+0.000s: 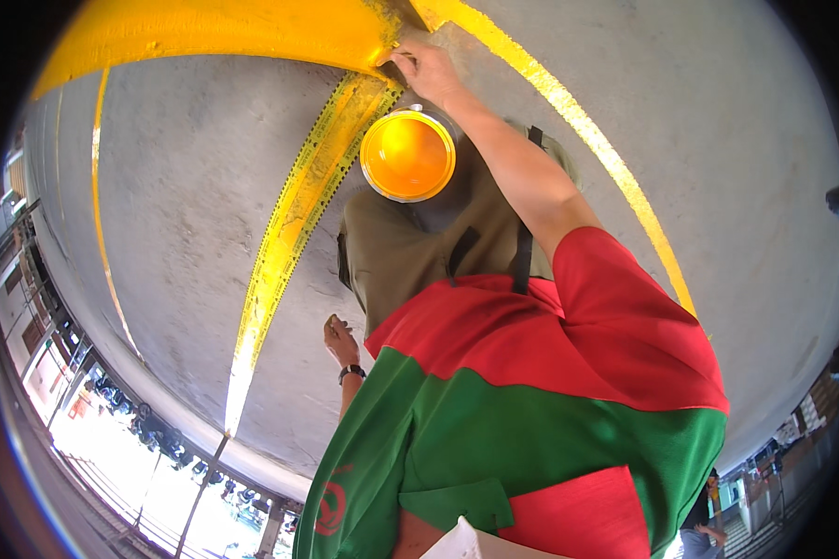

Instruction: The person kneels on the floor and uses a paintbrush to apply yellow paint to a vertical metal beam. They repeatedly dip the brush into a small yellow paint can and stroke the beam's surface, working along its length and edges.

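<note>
Head view: right hand (423, 74) reaching out at the top, fingertips bent together at the lower edge of a yellow block (224, 34); cannot tell whether gripping anything there. Left hand (342, 343) down at the left hip, fingers loosely curled around nothing visible, watch (351, 371) at the wrist. Bucket (364, 168) with orange-yellow paint inside, in front of the trousers (401, 244), just below the right hand. Immediately left of the bucket, a patchy yellow strip (289, 216) between printed tapes, running from the block down the grey floor (182, 177). Farther right, a curved yellow line (570, 102).
</note>
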Demonstrator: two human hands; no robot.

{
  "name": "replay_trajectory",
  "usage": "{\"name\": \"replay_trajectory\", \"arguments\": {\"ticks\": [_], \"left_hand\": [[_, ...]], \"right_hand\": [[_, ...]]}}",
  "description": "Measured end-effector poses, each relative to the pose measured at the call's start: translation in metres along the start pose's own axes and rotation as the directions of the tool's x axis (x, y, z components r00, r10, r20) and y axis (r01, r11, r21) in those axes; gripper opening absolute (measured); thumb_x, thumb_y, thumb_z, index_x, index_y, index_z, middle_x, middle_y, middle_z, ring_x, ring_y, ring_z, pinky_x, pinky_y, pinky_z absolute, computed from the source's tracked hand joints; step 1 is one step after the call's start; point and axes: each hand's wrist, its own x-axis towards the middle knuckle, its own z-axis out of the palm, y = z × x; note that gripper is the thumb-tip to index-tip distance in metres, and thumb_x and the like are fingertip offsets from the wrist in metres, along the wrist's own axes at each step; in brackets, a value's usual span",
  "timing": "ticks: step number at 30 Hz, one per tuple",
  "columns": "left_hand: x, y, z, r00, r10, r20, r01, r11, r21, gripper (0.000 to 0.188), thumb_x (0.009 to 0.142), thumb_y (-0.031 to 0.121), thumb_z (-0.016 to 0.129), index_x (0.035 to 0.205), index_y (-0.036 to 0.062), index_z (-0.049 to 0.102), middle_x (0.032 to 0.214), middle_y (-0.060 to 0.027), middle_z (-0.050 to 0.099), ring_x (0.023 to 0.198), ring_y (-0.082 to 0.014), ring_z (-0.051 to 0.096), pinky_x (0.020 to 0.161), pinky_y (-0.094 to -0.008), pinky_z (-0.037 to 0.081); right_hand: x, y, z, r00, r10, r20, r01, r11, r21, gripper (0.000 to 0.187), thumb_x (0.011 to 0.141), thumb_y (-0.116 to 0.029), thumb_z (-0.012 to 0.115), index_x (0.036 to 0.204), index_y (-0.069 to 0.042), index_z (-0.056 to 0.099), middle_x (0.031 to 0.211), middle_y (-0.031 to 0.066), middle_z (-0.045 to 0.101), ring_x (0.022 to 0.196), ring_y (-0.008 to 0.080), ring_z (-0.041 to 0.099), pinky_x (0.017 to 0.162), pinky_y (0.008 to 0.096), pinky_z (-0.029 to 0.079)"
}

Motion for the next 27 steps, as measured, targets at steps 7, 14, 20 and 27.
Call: {"name": "replay_trajectory", "arguments": {"ticks": [7, 14, 20, 27], "left_hand": [[0.003, 0.001, 0.004, 0.999, 0.002, 0.043, -0.002, 1.000, -0.006, 0.045, 0.107, 0.035, 0.054, 0.126, -0.0050, 0.063, 0.097, -0.0183, 0.070, 0.080, -0.0219, 0.069, 0.072, -0.0339, 0.059], [0.006, 0.011, 0.005, 0.999, 0.007, 0.034, -0.007, 1.000, -0.003, 0.046, 0.107, 0.035, 0.054, 0.126, -0.0050, 0.062, 0.096, -0.0174, 0.070, 0.079, -0.0216, 0.068, 0.070, -0.0330, 0.057], [0.002, 0.007, 0.012, 0.999, 0.025, 0.039, -0.023, 0.999, -0.044, 0.045, 0.107, 0.036, 0.054, 0.125, -0.0040, 0.063, 0.095, -0.0161, 0.070, 0.077, -0.0207, 0.067, 0.070, -0.0333, 0.056], [0.017, 0.070, 0.023, 0.989, 0.144, -0.031, -0.146, 0.984, -0.101, 0.046, 0.110, 0.033, 0.047, 0.137, -0.0025, 0.061, 0.106, -0.0167, 0.073, 0.086, -0.0224, 0.072, 0.074, -0.0324, 0.057]], "right_hand": [[-0.003, 0.010, -0.009, 0.983, 0.050, -0.175, -0.049, 0.999, 0.010, 0.017, 0.097, -0.021, 0.070, 0.104, -0.006, 0.072, 0.092, 0.0178, 0.073, 0.074, 0.0292, 0.069, 0.070, 0.0366, 0.056], [0.003, -0.008, -0.027, 0.962, 0.084, -0.259, -0.009, 0.961, 0.276, 0.017, 0.097, -0.020, 0.070, 0.104, -0.005, 0.072, 0.095, 0.0197, 0.073, 0.075, 0.0316, 0.070, 0.071, 0.0383, 0.056], [0.007, -0.003, -0.026, 0.970, 0.146, -0.193, -0.165, 0.982, -0.088, 0.018, 0.096, -0.020, 0.070, 0.103, -0.004, 0.072, 0.091, 0.0194, 0.074, 0.079, 0.0330, 0.072, 0.074, 0.0401, 0.058], [0.011, -0.002, -0.023, 0.960, 0.086, -0.266, -0.069, 0.995, 0.071, 0.014, 0.095, -0.018, 0.069, 0.099, -0.005, 0.071, 0.091, 0.0194, 0.073, 0.083, 0.0391, 0.070, 0.075, 0.0446, 0.056]]}}
